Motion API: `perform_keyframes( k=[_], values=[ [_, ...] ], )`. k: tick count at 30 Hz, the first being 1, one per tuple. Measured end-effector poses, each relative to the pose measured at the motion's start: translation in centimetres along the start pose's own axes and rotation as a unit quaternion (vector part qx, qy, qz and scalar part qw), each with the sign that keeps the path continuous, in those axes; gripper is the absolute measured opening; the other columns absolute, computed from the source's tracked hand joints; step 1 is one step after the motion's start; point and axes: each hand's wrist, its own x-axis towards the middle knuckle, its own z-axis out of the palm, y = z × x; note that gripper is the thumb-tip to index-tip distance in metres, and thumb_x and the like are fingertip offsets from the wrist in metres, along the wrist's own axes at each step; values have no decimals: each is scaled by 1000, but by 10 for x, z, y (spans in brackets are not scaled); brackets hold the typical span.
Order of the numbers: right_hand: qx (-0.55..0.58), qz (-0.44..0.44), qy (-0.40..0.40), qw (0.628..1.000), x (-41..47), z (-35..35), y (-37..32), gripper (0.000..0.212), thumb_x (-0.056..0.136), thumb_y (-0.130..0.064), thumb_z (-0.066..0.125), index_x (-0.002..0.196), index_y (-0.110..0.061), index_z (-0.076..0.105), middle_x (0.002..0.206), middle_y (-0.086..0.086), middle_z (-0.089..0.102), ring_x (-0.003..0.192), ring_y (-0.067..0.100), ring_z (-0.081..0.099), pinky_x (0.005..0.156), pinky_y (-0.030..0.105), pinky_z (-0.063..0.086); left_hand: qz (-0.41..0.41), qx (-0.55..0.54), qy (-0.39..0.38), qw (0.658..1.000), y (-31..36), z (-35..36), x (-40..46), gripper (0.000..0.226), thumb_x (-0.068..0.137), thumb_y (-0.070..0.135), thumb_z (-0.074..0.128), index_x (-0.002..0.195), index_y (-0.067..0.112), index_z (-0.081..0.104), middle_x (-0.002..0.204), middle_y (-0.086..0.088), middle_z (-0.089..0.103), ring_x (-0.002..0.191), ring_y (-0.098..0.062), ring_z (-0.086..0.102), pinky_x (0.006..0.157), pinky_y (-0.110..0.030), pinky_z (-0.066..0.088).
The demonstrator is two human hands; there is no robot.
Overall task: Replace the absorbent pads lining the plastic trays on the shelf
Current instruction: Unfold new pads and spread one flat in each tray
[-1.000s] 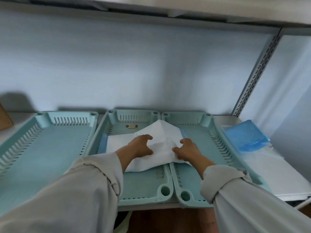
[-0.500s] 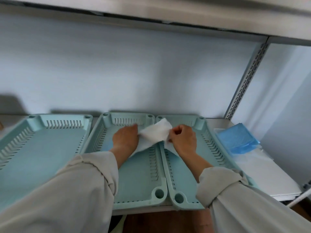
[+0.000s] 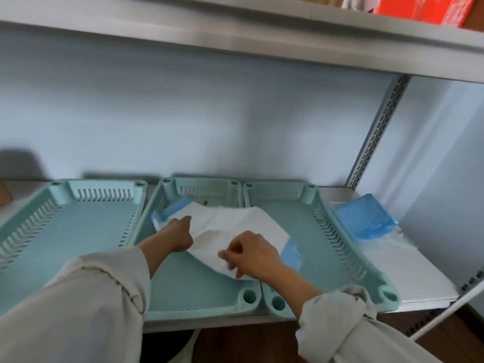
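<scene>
3 pale teal plastic trays sit side by side on the white shelf [image 3: 408, 279]: the left tray [image 3: 65, 231], the middle tray [image 3: 183, 292] and the right tray [image 3: 330, 247], each with slotted walls. We hold 1 absorbent pad [image 3: 235, 226], white on its upper face with a blue backing showing at its far left corner and near right corner; it lies crumpled and slanted across the middle tray, its right part draped over the rim into the right tray. Our left hand [image 3: 178, 234] rests on the pad's left part inside the middle tray, thumb stretched forward; we cannot tell how its other fingers lie. Our right hand [image 3: 251, 252] pinches the pad's near edge, its fingers [image 3: 225, 255] curled around a fold of the white sheet. Both arms wear light grey sleeves. Just beside the right tray, a folded stack of blue pads [image 3: 364, 218] lies on the shelf. On the upper shelf, a red box [image 3: 424, 7] shows at the top right.
</scene>
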Motion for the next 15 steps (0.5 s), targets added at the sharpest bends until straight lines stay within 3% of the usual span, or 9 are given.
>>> perform_keyframes(
  k=[2,5,8,11,13,15],
  values=[
    [22,20,46,998,3,0,7,29,92,-41,53,87,-17,69,87,-1,73,79,17,70,80,30,53,32,-28,4,999,8,-3,-8,57,97,14,42,150,11,20,155,-12,24,142,-26,26,116,-32,24],
    [22,91,161,982,11,-13,28,28,94,-29,48,117,-21,61,120,0,62,113,20,57,91,32,45,80,-68,19,994,27,-8,-18,50,97,18,44,146,14,32,154,-6,30,139,-23,32,112,-31,26],
    [54,193,140,970,17,-26,48,49,93,-26,50,137,-8,42,139,14,47,127,32,45,101,37,38,103,-107,20,989,46,-2,-18,47,96,21,48,142,17,40,150,-6,36,135,-24,39,110,-32,31],
    [254,312,104,909,15,-26,65,52,92,-20,57,134,6,39,130,24,50,118,39,52,96,41,43,104,-115,33,987,59,11,-15,45,93,29,52,137,21,45,144,-6,44,129,-24,45,109,-36,36],
    [430,357,90,824,10,-21,78,50,88,-18,64,128,3,43,118,24,54,93,36,60,75,40,54,113,-107,35,987,67,18,-15,48,91,36,55,136,23,47,141,-7,47,126,-25,47,108,-38,38],
    [529,372,88,758,7,-18,89,52,85,-19,69,127,1,45,104,21,56,71,29,58,53,32,52,122,-102,11,987,70,24,-16,57,87,44,60,138,24,44,141,-8,46,126,-24,46,108,-39,37]
  ],
)
